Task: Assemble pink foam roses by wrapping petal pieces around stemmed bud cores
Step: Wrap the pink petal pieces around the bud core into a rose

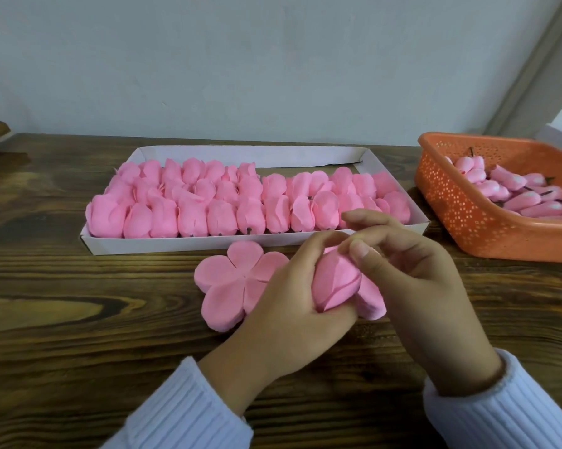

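Rose (336, 280) sits clasped in my left hand (292, 306), just in front of the white tray (182, 246); my right hand (412, 273) pinches its top petal. Petal stack (237, 283) lies beneath.

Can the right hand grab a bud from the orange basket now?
Probably, once it lets go: the right hand pinches the half-wrapped rose that the left hand grips. The orange basket, with bud cores inside, sits open on its right, nothing in between.
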Demonstrator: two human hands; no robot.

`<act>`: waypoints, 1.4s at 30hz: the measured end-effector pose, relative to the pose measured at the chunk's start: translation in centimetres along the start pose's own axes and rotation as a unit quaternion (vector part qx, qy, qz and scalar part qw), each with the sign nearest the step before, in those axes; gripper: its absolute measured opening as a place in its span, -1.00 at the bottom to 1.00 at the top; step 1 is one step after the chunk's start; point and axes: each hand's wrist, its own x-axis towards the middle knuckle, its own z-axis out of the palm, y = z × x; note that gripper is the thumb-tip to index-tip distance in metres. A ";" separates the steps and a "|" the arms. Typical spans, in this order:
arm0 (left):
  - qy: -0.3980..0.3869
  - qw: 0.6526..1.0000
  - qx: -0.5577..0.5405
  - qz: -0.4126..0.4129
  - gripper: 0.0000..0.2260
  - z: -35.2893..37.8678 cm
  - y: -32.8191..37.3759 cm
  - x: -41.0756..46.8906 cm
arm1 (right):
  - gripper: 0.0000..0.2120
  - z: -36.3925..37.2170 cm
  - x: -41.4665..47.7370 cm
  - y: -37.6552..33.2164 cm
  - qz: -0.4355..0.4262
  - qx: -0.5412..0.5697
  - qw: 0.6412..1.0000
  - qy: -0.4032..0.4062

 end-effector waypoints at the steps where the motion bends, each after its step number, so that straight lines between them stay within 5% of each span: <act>1: -0.002 1.000 0.015 -0.001 -0.50 0.0 -0.1 -0.1 | -0.92 -0.1 0.0 0.0 0.001 -0.003 1.000 -0.001; 5: 0.004 0.994 0.112 0.003 -0.30 -0.1 -0.5 -0.2 | -0.71 -0.6 0.0 -0.2 -0.033 -0.102 0.994 -0.023; 10: -0.005 0.986 0.168 0.001 -0.09 -0.2 -0.7 -0.1 | -0.82 -0.7 0.1 0.1 -0.006 -0.199 0.972 -0.127; 13: -0.009 0.986 0.164 0.002 -0.05 -0.6 -0.8 -0.1 | -0.90 -0.9 0.2 0.2 0.012 -0.146 0.981 -0.128; 17: -0.004 1.000 0.009 -0.010 -0.22 -2.0 -0.5 0.5 | -0.72 -1.5 0.6 0.4 0.097 0.075 0.989 -0.076; 19: -0.031 0.997 -0.059 -0.025 -0.27 -2.5 -0.2 0.7 | -0.60 -1.2 0.6 0.2 0.169 0.249 0.947 -0.109; 22: -0.087 0.990 -0.108 -0.018 -0.25 -2.4 0.1 0.7 | -0.42 -0.1 0.2 0.1 0.214 0.357 0.891 -0.182; 27: -0.067 0.986 -0.155 -0.006 -0.40 -1.4 0.1 0.5 | -0.55 1.1 -0.5 0.4 0.249 0.411 0.854 -0.199; 37: 0.006 0.986 -0.151 0.068 -0.80 -0.9 0.9 0.2 | -0.73 1.9 -0.5 0.5 0.260 0.353 0.875 -0.206; 42: 0.031 0.985 -0.144 0.086 -0.81 -0.7 1.2 0.0 | -0.71 1.8 -0.5 0.3 0.256 0.371 0.871 -0.195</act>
